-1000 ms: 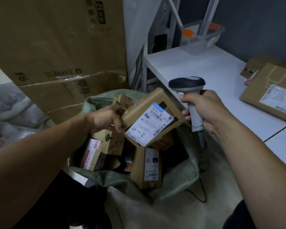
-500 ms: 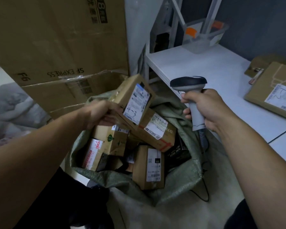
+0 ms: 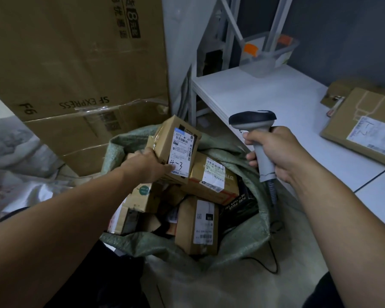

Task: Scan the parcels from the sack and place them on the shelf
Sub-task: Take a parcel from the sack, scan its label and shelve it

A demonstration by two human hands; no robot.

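A green woven sack point(image 3: 242, 245) stands open on the floor, full of several cardboard parcels. My left hand point(image 3: 146, 166) grips a small brown parcel point(image 3: 178, 147) with a white label marked "4-3", held upright over the sack's far left rim. My right hand point(image 3: 273, 152) holds a grey and black barcode scanner point(image 3: 255, 123) by its handle, to the right of the parcel, with its head pointing left. Under the held parcel lies another labelled box point(image 3: 211, 176). The white shelf point(image 3: 265, 94) stretches to the right.
Large SF Express cartons point(image 3: 76, 63) lean behind the sack. On the shelf lie a flat labelled parcel point(image 3: 365, 127) at the right and a clear plastic bin point(image 3: 267, 54) at the back. The scanner's cable point(image 3: 273, 236) trails down beside the sack.
My left hand has turned the parcel from label-up and tilted to upright, and moved it back and left from in front of the scanner. My right hand has barely moved.
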